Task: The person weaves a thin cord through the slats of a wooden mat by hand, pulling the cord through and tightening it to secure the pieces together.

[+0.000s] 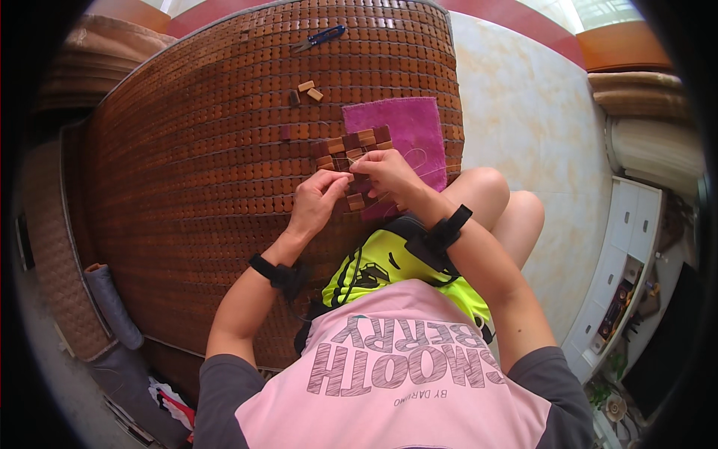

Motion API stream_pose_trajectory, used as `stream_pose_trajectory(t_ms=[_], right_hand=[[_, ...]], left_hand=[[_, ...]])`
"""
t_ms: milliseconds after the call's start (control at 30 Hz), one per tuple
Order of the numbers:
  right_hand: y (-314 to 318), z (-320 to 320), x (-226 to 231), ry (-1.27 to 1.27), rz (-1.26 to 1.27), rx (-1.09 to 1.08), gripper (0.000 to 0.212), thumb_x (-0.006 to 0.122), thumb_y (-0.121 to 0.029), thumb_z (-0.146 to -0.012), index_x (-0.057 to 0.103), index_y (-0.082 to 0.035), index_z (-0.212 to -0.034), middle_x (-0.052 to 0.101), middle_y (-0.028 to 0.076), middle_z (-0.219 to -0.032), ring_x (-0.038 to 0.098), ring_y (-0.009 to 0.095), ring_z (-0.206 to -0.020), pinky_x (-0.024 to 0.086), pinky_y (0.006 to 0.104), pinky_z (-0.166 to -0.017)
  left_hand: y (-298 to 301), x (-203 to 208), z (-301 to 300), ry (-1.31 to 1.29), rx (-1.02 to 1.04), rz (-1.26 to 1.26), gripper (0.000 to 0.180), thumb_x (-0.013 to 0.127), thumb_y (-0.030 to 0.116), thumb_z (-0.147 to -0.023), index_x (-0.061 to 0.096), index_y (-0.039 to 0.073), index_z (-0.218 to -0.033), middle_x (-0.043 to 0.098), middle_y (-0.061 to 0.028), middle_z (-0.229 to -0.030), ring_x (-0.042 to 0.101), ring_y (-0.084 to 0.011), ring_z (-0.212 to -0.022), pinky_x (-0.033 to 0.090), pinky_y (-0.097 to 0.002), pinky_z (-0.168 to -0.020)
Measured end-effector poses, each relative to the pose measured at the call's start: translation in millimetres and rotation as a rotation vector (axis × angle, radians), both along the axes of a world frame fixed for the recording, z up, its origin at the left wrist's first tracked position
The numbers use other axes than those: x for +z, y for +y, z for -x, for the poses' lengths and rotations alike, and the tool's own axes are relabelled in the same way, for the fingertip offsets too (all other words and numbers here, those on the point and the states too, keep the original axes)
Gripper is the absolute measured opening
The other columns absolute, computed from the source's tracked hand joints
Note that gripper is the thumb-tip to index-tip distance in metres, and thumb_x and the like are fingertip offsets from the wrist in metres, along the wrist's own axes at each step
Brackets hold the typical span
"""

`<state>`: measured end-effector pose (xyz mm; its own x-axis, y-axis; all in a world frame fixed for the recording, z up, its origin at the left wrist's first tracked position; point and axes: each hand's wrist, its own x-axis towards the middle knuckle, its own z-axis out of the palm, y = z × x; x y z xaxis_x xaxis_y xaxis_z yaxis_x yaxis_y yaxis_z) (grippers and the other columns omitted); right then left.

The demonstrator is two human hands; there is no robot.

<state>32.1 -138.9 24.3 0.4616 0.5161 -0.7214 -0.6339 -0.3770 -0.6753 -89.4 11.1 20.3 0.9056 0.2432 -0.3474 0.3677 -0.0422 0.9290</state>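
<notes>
A small panel of light and dark wooden blocks [359,141], joined in a checkered pattern, lies partly on a pink cloth [419,123]. My left hand [318,198] is closed at the panel's near left side, thumb and forefinger pinching what looks like a small wooden block. Just to its right, my right hand [390,176] pinches a thin pale thread above the panel; whether a needle is on it is too small to tell. Loose loops of thread [420,152] trail over the cloth to the right. Both hands hide part of the panel.
Beyond the panel, several loose wooden blocks [315,95] and blue-handled thread snips [321,37] lie on the brown tiled mat [202,165]. My bent knees [486,198] are at the mat's right edge. A white cabinet [617,254] stands far right.
</notes>
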Motion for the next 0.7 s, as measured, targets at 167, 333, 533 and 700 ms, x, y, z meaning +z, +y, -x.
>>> stream_pose_trajectory(t_ms=[167,333,533,700], right_hand=[[-3,-7,8,0.137,0.021,-0.030,0.019,0.061,-0.022,-0.094,0.067,-0.004,-0.092,0.040,-0.008,-0.057,0.033,0.003,-0.045,0.046,0.0274,-0.053],[-5,-10,3,0.215,-0.051,-0.073,0.017,0.061,-0.022,-0.094,0.066,-0.005,-0.093,0.039,-0.008,-0.056,0.033,0.004,-0.044,0.046,0.0274,-0.052],[-7,-14,-4,0.266,-0.092,-0.118,0.016,0.063,-0.021,-0.093,0.066,-0.005,-0.093,0.042,-0.007,-0.056,0.035,0.004,-0.044,0.046,0.0275,-0.051],[5,-11,16,-0.135,-0.103,0.110,0.025,0.065,-0.023,-0.092,0.067,-0.002,-0.105,0.060,0.000,-0.068,0.053,0.008,-0.053,0.049,0.0283,-0.053]], left_hand=[[2,5,-14,-0.158,0.056,-0.439,0.012,0.068,0.006,-0.085,0.068,0.001,-0.096,0.063,-0.0086,-0.089,0.065,-0.0177,-0.079,0.051,-0.0282,-0.072],[1,-3,-23,-0.110,-0.098,-0.525,0.014,0.072,0.008,-0.081,0.068,0.001,-0.092,0.056,-0.0090,-0.085,0.059,-0.0225,-0.075,0.050,-0.0342,-0.069],[5,3,-14,-0.211,-0.340,-0.637,0.015,0.077,0.015,-0.076,0.069,0.004,-0.083,0.055,-0.0085,-0.087,0.056,-0.0262,-0.086,0.047,-0.0383,-0.075],[12,6,4,-0.432,-0.441,-0.760,0.013,0.077,0.018,-0.077,0.069,0.007,-0.077,0.057,-0.0066,-0.087,0.054,-0.0256,-0.087,0.046,-0.0379,-0.075]])
